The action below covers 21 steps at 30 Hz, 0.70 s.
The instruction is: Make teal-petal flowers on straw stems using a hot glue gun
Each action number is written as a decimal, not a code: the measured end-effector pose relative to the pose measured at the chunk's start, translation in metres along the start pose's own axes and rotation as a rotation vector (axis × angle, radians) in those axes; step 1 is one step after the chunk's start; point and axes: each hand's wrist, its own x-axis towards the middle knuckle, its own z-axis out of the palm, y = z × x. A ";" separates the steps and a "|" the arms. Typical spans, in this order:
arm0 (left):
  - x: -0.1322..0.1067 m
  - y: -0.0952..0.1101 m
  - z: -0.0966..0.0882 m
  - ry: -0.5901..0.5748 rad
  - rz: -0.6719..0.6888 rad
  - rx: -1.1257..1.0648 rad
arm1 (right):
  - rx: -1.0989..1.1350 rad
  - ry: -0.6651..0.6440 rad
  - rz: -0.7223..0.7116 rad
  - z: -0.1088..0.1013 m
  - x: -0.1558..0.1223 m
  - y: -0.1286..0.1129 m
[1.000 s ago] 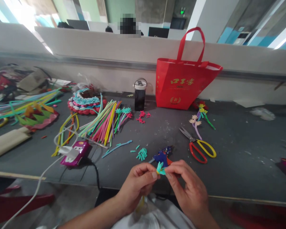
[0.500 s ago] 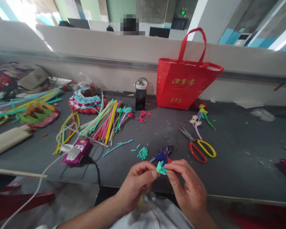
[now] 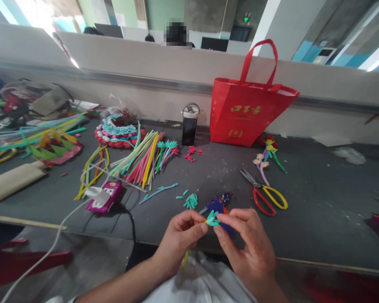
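Observation:
My left hand (image 3: 180,240) and my right hand (image 3: 246,246) meet at the near table edge, both pinched on a small teal flower (image 3: 212,218) made of short stick pieces. A yellow stem (image 3: 185,259) hangs below my left hand. Just behind the flower lies a dark blue glue gun (image 3: 219,205). A small heap of cut teal pieces (image 3: 190,201) lies left of it. Red and yellow scissors (image 3: 265,194) rest to the right of my hands.
The dark table (image 3: 318,202) carries a bundle of coloured sticks (image 3: 142,159), a black bottle (image 3: 190,125), a red bag (image 3: 248,107), finished flowers (image 3: 267,158), a purple power strip (image 3: 105,198) with a white cable, and a round flower piece (image 3: 116,132).
The view has shifted slightly. My hands have kept pinching the teal flower and turned it a little; my right fingers now sit lower on it.

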 end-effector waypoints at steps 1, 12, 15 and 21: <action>0.000 0.000 0.000 -0.001 -0.003 -0.005 | -0.011 -0.004 -0.005 0.001 0.000 0.000; 0.000 -0.002 0.002 -0.040 -0.037 -0.079 | -0.033 -0.001 0.023 0.006 -0.004 0.004; 0.000 -0.001 0.002 -0.037 -0.040 -0.078 | -0.042 -0.001 0.009 0.006 -0.002 0.003; 0.001 0.001 0.001 -0.037 -0.046 -0.118 | 0.005 -0.022 0.046 0.006 -0.004 0.005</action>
